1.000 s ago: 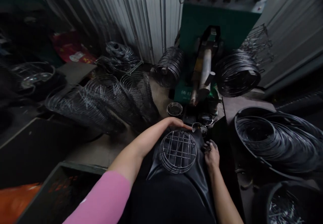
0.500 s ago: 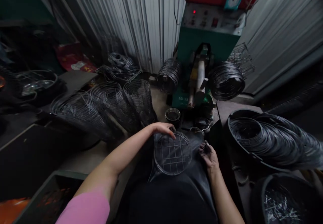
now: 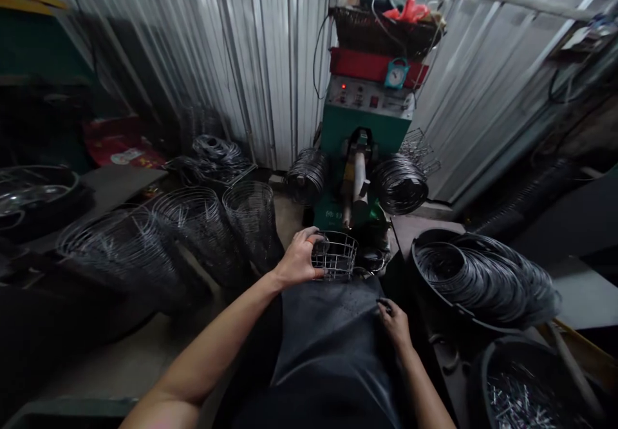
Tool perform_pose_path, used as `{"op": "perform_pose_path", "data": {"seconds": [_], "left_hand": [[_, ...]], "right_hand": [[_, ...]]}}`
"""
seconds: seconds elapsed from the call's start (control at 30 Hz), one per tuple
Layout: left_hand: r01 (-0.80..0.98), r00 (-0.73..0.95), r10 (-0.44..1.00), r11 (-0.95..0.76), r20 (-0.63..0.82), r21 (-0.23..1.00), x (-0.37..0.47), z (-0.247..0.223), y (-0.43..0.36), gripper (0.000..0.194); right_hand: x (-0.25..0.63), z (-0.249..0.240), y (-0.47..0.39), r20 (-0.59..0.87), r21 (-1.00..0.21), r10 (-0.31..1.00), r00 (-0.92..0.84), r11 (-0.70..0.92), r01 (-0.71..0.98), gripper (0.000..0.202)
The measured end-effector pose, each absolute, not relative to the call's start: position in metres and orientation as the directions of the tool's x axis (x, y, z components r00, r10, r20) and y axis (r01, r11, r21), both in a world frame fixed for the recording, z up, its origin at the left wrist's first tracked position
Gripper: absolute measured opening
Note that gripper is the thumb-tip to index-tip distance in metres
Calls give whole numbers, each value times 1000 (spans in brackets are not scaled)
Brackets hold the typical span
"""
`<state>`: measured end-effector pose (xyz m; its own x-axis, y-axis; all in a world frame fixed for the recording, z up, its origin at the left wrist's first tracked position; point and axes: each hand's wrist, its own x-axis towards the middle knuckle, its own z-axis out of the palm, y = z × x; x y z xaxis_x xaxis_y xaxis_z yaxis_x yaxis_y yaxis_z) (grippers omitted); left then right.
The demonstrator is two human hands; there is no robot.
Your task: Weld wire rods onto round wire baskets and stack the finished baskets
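Round, gridded wire basket [image 3: 341, 258] farther forward than before, in left fingers [image 3: 309, 241], right fingers [image 3: 387, 311] with unclear hold

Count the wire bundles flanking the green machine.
2. In the picture, the left bundle sits just left of the green machine, the right bundle just right of it. Others could be hidden behind them.
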<state>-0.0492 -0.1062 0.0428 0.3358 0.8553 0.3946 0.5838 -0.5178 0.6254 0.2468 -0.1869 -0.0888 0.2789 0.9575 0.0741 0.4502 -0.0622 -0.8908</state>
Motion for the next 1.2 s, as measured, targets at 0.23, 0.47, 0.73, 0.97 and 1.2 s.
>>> {"op": "perform_pose_path", "data": {"seconds": [0.23,0.47,0.73,0.97,1.2], "left_hand": [[680,441,829,-559,345,475,-18,16,-90,66],[693,498,812,-583,304,423,2,12,-88,65],[688,467,836,-548,287,476,3,5,-84,64],[692,438,850,-526,291,493,3,4,-84,65],[707,425,865,-502,267,499,3,7,-87,64]], "right_hand": [[209,18,-142,-67,-891,975,-211,36,453,22],[179,4,-107,24,-850,999,-30,36,526,12],[177,-12,-114,155,-865,981,-113,191,464,17],[180,-19,-114,286,-812,951,-118,306,497,22],[182,-18,-115,240,-816,951,-196,307,489,23]]}}
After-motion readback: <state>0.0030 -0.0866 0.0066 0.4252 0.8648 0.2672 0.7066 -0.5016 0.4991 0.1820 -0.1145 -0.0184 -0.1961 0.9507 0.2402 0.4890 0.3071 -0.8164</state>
